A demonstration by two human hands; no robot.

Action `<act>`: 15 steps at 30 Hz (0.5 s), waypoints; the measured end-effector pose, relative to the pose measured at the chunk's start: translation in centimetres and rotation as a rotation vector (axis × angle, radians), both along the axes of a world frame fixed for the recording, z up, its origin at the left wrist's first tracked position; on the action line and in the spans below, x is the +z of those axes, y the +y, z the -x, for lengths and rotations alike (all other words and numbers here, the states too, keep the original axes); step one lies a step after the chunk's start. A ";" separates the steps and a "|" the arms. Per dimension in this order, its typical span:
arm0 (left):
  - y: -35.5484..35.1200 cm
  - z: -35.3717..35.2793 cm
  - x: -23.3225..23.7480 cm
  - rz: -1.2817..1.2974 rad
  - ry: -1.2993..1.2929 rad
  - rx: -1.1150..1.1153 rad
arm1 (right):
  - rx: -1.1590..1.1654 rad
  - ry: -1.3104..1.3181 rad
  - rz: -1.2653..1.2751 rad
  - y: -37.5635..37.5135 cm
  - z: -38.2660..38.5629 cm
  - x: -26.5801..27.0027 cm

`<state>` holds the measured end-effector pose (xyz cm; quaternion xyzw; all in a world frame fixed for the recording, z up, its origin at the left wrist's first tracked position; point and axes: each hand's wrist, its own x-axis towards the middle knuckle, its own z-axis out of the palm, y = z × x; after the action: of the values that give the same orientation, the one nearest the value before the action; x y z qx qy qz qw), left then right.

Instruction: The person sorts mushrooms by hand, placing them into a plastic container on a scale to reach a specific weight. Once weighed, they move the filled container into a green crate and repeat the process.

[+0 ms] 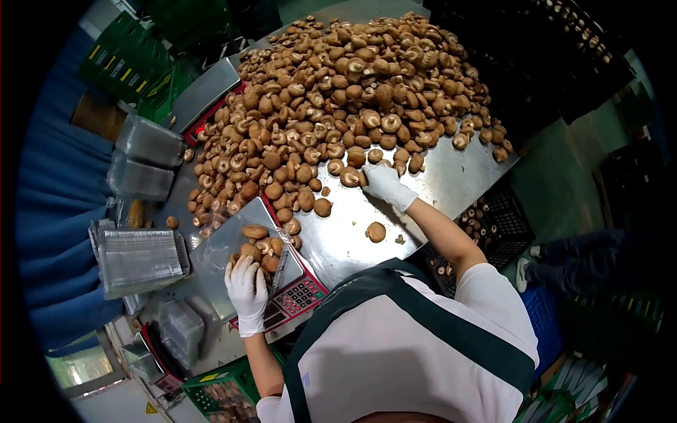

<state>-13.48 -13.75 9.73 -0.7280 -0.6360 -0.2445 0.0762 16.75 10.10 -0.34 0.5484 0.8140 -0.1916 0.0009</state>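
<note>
A large heap of brown shiitake mushrooms [317,106] covers much of the metal table [338,240]. My right hand [386,185], in a white glove, reaches to the heap's near edge, its fingers closed around a shiitake mushroom [350,177]. On the red-edged digital scale [300,295], a clear plastic tray [283,264] holds several mushrooms [262,247]. My gloved left hand [247,290] curls its fingers over the near left end of this tray, against the mushrooms; its fingertips are partly hidden. A single mushroom [376,232] lies apart on the metal, below my right hand.
Stacked clear trays [141,259] stand at the left, with more trays [147,158] behind. Another scale [211,106] sits at the far left of the heap. Black crates [504,218] of mushrooms stand beyond the table's right edge. A person's legs [578,261] show at the right.
</note>
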 end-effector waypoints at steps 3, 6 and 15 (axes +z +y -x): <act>-1.9 0.6 0.1 -0.040 -0.076 0.157 | -0.032 0.256 0.147 -0.3 -1.8 0.7; -3.2 0.9 0.1 -0.043 -0.162 0.285 | -0.224 0.885 0.460 -1.1 -4.3 0.4; -2.3 1.5 -0.1 -0.149 -0.400 0.465 | -0.100 1.779 1.503 -3.9 -0.5 2.1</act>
<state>-14.94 -16.09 9.67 -0.4929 -0.7681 -0.4048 0.0565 17.22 6.24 1.76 0.1135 0.1863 -0.9425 -0.2530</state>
